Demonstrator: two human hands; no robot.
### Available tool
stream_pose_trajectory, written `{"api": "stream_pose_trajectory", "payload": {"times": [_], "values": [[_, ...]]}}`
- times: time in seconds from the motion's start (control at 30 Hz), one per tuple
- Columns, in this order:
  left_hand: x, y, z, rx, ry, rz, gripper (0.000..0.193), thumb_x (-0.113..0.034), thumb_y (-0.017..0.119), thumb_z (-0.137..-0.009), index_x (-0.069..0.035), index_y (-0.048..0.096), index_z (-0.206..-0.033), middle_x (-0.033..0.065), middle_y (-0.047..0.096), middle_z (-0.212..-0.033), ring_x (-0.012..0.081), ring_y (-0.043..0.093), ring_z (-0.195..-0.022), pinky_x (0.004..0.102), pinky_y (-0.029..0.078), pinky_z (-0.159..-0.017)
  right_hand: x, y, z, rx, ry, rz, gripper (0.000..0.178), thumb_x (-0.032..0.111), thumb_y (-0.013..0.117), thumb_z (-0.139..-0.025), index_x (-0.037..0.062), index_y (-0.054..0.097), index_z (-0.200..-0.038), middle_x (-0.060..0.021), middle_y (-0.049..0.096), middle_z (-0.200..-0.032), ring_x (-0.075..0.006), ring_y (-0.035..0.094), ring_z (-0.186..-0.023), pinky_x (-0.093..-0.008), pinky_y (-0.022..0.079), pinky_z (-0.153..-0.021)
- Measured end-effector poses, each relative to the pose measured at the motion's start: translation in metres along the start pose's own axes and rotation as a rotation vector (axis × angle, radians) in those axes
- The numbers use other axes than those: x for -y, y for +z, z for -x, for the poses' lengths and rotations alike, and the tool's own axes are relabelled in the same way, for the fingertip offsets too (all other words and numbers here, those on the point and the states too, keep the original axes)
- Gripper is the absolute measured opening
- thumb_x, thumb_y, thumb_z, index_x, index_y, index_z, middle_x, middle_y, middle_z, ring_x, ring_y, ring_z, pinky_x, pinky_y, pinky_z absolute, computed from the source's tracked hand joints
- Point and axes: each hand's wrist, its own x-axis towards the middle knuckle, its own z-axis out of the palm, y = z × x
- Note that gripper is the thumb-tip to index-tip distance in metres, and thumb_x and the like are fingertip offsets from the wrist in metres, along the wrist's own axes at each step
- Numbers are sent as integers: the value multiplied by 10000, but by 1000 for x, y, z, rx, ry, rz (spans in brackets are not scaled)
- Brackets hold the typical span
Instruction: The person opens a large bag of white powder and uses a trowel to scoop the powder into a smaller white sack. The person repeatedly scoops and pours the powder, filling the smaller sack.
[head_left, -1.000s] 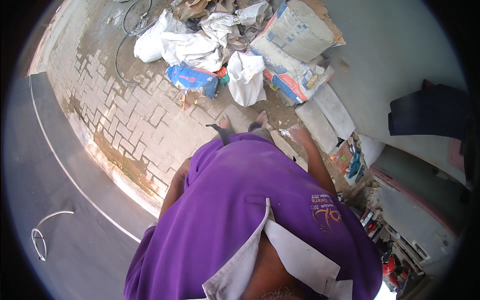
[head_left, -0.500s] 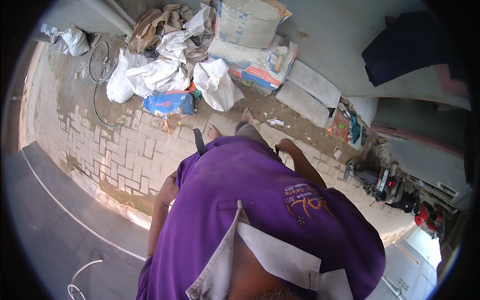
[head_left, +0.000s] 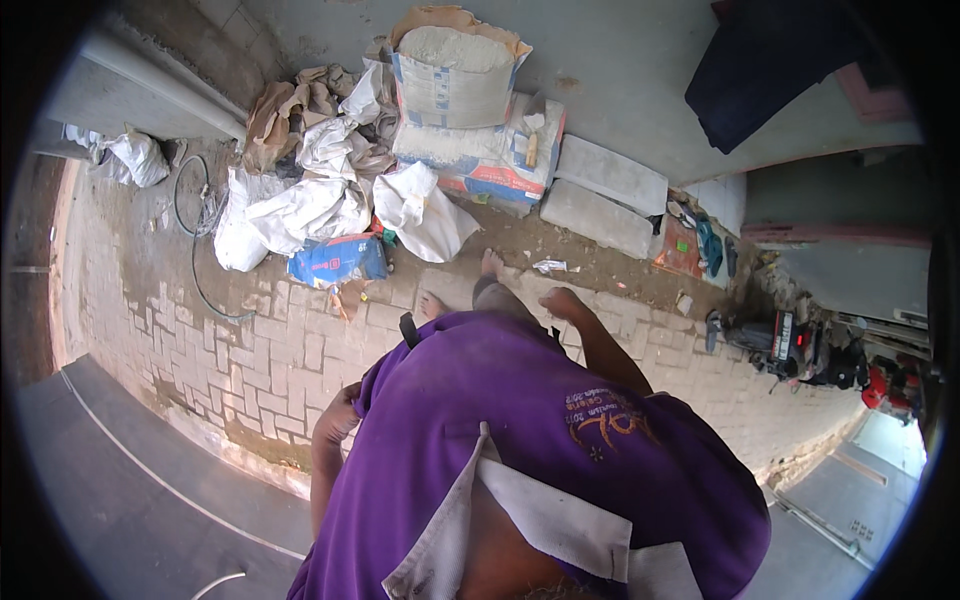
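Head view: right hand (head_left: 562, 302) fisted, empty; left hand (head_left: 335, 420) loosely curled, empty. Cement bag (head_left: 455, 65) at 12 o'clock; step clear of hose (head_left: 195, 250).

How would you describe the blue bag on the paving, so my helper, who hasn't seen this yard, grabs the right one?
Start at the open cement sack standing against the grey wall. Below and left of it lies a heap of white sacks. The blue bag lies flat at that heap's lower edge on the brick paving; it alone there is bright blue.
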Motion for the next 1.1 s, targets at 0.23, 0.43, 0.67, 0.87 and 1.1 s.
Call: {"api": "stream_pose_trajectory", "payload": {"times": [0.23, 0.43, 0.67, 0.87, 1.1], "values": [[68, -9, -47, -327, 100, -455, 366, -234, 724, -757, -19, 662, -1046, 102, 707, -831, 186, 639, -715, 332, 513, -680, -40, 2, 4, 49, 85, 206, 434, 375, 578, -820, -40, 687, -754, -218, 674, -741, -344, 671, -714, -438, 511, -739], [85, 2, -95, -583, 228, -355, 200, -201, 686, -798, -47, 662, -923, 84, 676, -783, 134, 608, -743, 320, 489, -686, -29, -12, -10, 108, 106, 136, 429, 372, 584, -821, -43, 685, -781, -220, 673, -761, -324, 668, -706, -432, 510, -718], [86, -8, -152, -282, 281, -299, 210, -208, 670, -802, -51, 648, -940, 77, 660, -798, 139, 599, -751, 325, 487, -698, 4, -33, -50, 66, 1, -65, 357, 310, 608, -824, -38, 658, -762, -159, 649, -687, -247, 639, -622, -393, 502, -613], [51, 13, -165, -450, 71, -382, 229, -221, 590, -839, -71, 646, -1003, 178, 681, -927, 290, 656, -856, 363, 496, -748, 15, -64, -97, 102, -48, -38, 368, 334, 605, -793, -19, 649, -701, -164, 635, -619, -296, 641, -593, -429, 499, -620], [-31, 87, -111, -397, 54, 240, 372, -130, 644, -823, 21, 629, -1162, 97, 689, -1057, 188, 639, -959, 320, 503, -845, 20, -136, -208, 251, -95, 346, 446, 367, 600, -814, -60, 674, -920, -210, 688, -869, -331, 679, -792, -422, 515, -727]]}}
